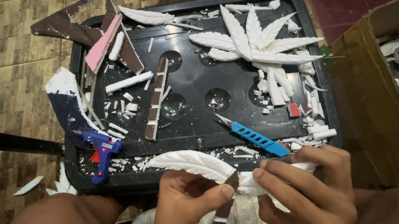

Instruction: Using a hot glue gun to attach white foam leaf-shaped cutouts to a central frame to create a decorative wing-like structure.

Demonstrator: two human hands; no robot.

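My left hand (pixel 188 200) pinches a brown and white foam strip (pixel 223 207) together with the base of a white carved foam leaf (pixel 196 162) that points left. My right hand (pixel 311 199) grips another white foam piece (pixel 256 182) pressed against that same joint. Both hands work at the near edge of a black plastic tray (pixel 197 84). A blue craft knife (pixel 254 136) lies on the tray just above my right hand. A blue glue gun (pixel 100 149) rests at the tray's near left corner.
A cluster of white foam leaves (pixel 254 45) lies at the tray's far right among several white scraps. Brown and pink foam offcuts (pixel 95 37) lie at its far left. A cardboard box (pixel 380 105) with more pieces stands on the right. The floor (pixel 5 55) is tiled.
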